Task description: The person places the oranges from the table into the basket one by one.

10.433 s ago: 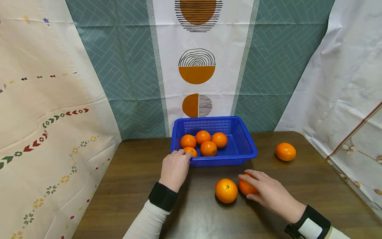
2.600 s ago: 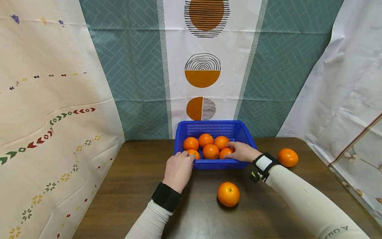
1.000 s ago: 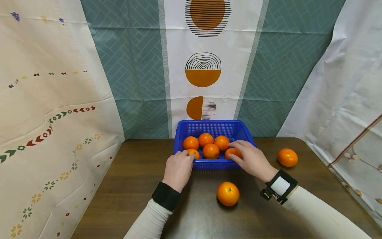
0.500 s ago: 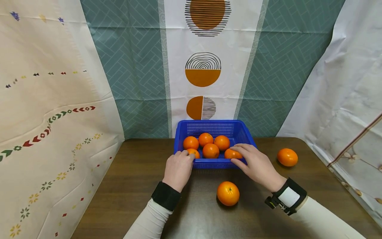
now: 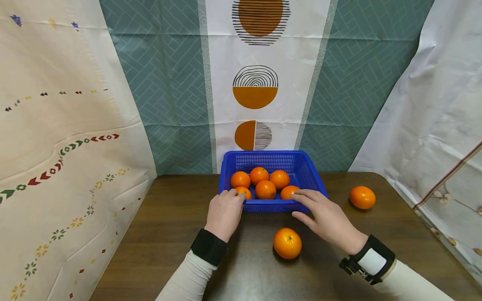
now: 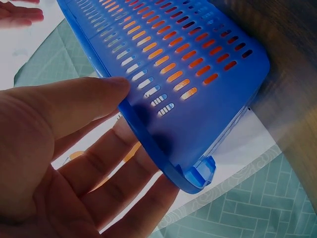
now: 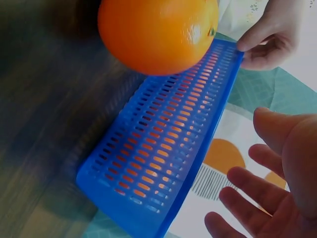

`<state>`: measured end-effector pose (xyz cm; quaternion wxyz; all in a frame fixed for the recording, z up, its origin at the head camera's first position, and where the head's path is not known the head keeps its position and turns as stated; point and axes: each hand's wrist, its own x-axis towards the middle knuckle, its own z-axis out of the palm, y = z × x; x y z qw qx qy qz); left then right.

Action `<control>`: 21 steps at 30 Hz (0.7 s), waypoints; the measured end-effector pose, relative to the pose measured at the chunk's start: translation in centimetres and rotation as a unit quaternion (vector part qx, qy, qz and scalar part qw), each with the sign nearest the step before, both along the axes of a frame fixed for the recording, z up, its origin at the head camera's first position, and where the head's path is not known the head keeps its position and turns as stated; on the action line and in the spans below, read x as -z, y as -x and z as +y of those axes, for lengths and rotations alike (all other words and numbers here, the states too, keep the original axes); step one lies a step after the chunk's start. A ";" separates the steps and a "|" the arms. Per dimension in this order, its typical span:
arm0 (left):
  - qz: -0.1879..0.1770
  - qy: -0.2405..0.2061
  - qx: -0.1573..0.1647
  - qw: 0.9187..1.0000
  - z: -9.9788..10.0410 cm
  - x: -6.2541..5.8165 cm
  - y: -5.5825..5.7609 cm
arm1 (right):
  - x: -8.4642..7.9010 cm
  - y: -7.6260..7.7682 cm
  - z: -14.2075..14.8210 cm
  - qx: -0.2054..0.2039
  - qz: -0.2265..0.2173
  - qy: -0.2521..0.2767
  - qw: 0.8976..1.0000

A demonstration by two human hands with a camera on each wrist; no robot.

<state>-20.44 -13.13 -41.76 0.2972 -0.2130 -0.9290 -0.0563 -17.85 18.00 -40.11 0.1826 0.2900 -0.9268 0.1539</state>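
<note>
A blue plastic basket (image 5: 276, 202) stands on the table with several oranges (image 5: 265, 190) inside. My left hand (image 5: 224, 213) grips its front left rim; in the left wrist view the thumb (image 6: 94, 101) lies on the outer wall and the fingers reach inside. My right hand (image 5: 327, 219) is at the basket's front right, fingers spread and holding nothing. Just beyond its fingertips, inside the basket, sits the front right orange (image 5: 289, 192). The right wrist view shows that hand (image 7: 277, 188) apart from the rim. Another orange (image 5: 287, 243) rests on the table before the basket.
One more orange (image 5: 362, 197) lies on the brown wooden table (image 5: 169, 234), right of the basket. A patterned cloth (image 5: 169, 83) hangs close behind the basket. Light cloths flank the table, a floral one (image 5: 75, 200) at left and a white one (image 5: 444, 104) at right.
My right hand has taken an orange from the table into the basket, let go of it there and drawn back toward the front right. The left hand keeps its grip on the rim.
</note>
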 end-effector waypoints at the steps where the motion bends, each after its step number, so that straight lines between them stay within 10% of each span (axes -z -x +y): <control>1: 0.000 0.000 0.000 1.000 0.0 0.0 0.0 | 0.1 -0.2 0.0 -0.003 0.002 0.001 1.000; 21: 0.000 0.002 -0.001 1.000 0.0 -0.1 -0.1 | 1.2 -2.3 -0.1 -0.065 0.031 -0.004 0.997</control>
